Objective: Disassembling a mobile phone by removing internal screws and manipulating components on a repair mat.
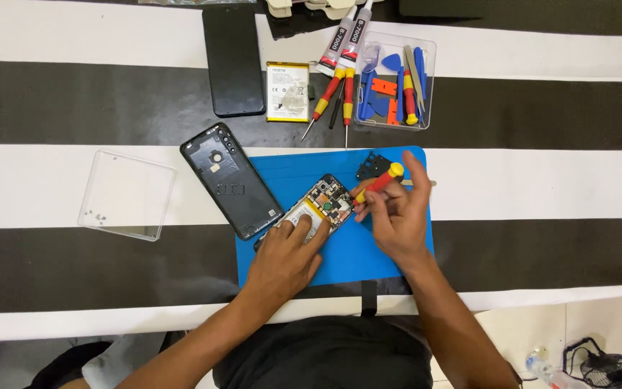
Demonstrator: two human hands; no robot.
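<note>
We've got the opened phone (316, 209) lying slantwise on the blue mat (368, 252), roughly mid-bench. Our left hand (286, 256) presses flat on its lower half, fingers spread, grip apart. Our right hand (397, 216) has its grip clamped on a red-and-yellow screwdriver (378, 183), tip at the phone's top end. At 9 o'clock the back cover (230, 180) overhangs the mat's edge. At 12 o'clock, a clear box (394, 81) holds blue pry tools and a screwdriver.
</note>
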